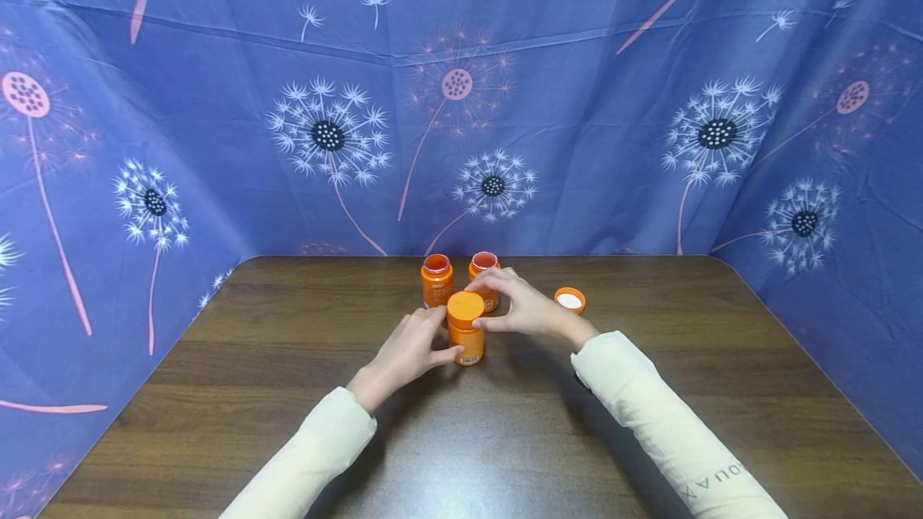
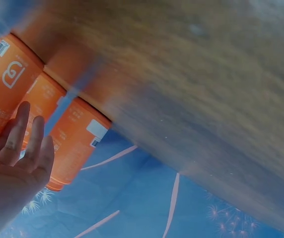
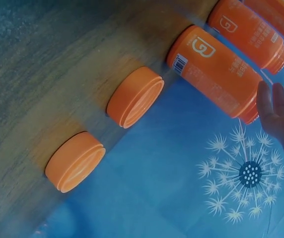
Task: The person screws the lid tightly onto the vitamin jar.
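A capped orange bottle [image 1: 467,347] stands upright on the table, nearest me of three bottles. My left hand [image 1: 405,349] grips its body from the left, thumb at the front. From the right, my right hand [image 1: 525,307] holds the orange cap [image 1: 465,307] on top between thumb and fingers. Two uncapped orange bottles stand just behind, one on the left [image 1: 437,285] and one on the right [image 1: 485,263], the latter partly covered by my right hand. In the left wrist view, the fingers of my left hand [image 2: 18,163] overlap the bottles.
An orange cap [image 1: 570,299] lies on the brown wooden table [image 1: 288,327], white inside up, to the right of the bottles. The right wrist view shows a second loose cap [image 3: 135,97] near it. Blue dandelion-print cloth [image 1: 577,118] hangs along the table's back and sides.
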{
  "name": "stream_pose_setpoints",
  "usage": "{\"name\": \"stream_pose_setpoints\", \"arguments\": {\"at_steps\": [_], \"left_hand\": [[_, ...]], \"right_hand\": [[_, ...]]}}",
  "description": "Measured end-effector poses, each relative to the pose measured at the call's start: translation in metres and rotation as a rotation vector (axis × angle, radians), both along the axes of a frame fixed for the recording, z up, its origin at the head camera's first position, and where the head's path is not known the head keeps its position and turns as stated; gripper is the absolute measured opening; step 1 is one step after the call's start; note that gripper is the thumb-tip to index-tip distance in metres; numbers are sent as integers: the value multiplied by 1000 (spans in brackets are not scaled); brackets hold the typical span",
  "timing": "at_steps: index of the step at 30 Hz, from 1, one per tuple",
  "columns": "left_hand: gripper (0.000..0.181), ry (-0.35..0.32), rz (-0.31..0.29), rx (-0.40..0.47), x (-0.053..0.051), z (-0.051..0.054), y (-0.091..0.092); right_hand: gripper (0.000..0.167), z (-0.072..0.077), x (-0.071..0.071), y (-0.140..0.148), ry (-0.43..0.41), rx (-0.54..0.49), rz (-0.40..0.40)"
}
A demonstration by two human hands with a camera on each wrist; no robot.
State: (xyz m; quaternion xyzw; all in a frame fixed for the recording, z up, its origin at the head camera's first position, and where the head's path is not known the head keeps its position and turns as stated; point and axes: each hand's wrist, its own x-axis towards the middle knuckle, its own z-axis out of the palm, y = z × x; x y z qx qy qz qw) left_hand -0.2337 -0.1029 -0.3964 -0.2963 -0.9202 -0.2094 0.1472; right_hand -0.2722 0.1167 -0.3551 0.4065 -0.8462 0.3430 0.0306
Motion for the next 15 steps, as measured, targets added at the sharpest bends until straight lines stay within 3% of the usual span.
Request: {"name": "stream_pose_setpoints", "arguments": {"at_steps": [8,15], "left_hand": [[38,55,-14,-22,-2,-1,-2],[37,71,-27,-31,-3,-3,-3]], "right_hand": [[45,-7,4,-5,-16,-75,-75],[48,-11,6,-9,14,-65,-136]]}}
